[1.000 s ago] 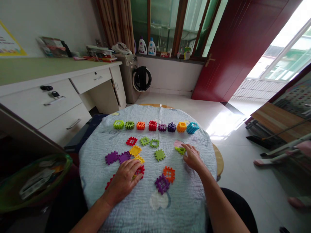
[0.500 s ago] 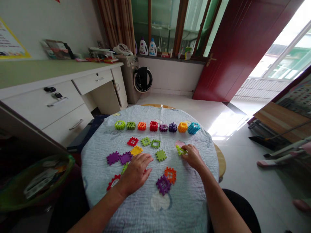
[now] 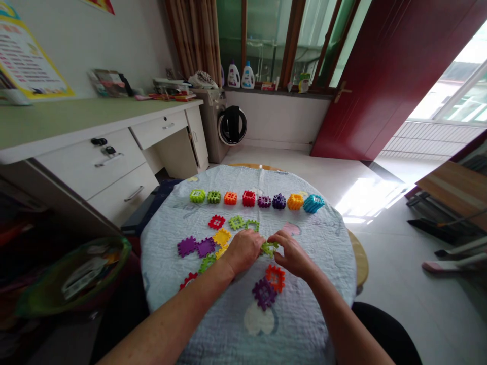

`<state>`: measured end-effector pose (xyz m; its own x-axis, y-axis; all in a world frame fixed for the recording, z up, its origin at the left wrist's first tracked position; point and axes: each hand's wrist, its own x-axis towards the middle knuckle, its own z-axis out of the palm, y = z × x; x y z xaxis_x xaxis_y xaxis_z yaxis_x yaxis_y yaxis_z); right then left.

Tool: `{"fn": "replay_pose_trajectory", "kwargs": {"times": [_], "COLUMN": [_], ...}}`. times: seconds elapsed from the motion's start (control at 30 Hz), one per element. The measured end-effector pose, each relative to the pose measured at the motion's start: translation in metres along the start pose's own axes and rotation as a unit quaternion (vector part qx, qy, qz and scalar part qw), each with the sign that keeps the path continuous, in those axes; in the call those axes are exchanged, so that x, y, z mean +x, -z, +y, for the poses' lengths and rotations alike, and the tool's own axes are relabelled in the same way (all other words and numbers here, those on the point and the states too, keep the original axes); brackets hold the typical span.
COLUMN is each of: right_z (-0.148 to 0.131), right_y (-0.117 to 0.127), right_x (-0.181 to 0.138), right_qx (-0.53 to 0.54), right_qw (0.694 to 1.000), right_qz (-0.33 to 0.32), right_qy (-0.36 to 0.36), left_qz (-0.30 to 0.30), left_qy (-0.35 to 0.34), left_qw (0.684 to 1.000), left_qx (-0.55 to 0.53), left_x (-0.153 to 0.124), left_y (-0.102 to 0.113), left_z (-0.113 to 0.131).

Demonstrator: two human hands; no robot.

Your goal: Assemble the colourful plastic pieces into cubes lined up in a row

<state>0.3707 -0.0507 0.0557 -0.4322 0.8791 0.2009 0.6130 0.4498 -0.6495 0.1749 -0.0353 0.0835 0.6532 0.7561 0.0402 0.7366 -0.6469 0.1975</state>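
Observation:
My right hand (image 3: 293, 253) pinches light green interlocking plastic tiles (image 3: 270, 248) just above the cloth. My left hand (image 3: 246, 248) meets them from the left, fingers curled down and closed at their edge; its fingertips are partly hidden. Just behind my left hand lies a green frame tile (image 3: 252, 224), with a green window tile (image 3: 236, 222) and a red window tile (image 3: 216, 222) farther left. Nearer me, an orange window tile (image 3: 275, 278) touches a purple one (image 3: 264, 293). Left of my hand are a yellow tile (image 3: 221, 237) and two purple tiles (image 3: 206, 247), with more partly covered by my forearm.
A row of assembled cubes, including a red one (image 3: 248, 198) and a blue one (image 3: 314, 203), lines the far side of the cloth-covered round table (image 3: 304, 314). A green-rimmed bin (image 3: 124, 248) stands at left below the desk (image 3: 76, 116). A red door (image 3: 365, 76) is beyond.
My right hand has brought its light green piece leftward and nearer. My left hand has moved right and forward to meet it, over where a flat green tile lay. The view has shifted slightly left.

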Motion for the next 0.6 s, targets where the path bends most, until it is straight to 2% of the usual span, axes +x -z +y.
{"fn": "replay_pose_trajectory", "kwargs": {"times": [0.23, 0.37, 0.47, 0.6], "right_z": [-0.004, 0.0, 0.009, 0.022], "right_y": [-0.003, -0.001, 0.003, 0.006], "right_x": [-0.002, -0.003, -0.007, -0.012], "right_qx": [0.022, 0.036, 0.022, 0.002], "right_qw": [0.999, 0.999, 0.998, 0.995], "right_qz": [-0.025, 0.009, 0.049, 0.084], "right_qy": [0.0, -0.003, -0.029, -0.046], "left_qz": [-0.003, 0.019, 0.053, 0.124], "left_qy": [0.011, 0.025, 0.078, 0.226], "left_qw": [1.0, 0.999, 0.993, 0.966], "left_qx": [-0.011, -0.042, -0.067, -0.033], "left_x": [-0.011, -0.023, -0.036, -0.053], "left_y": [-0.006, -0.007, 0.0, 0.024], "left_z": [-0.003, -0.018, -0.049, -0.113]}}
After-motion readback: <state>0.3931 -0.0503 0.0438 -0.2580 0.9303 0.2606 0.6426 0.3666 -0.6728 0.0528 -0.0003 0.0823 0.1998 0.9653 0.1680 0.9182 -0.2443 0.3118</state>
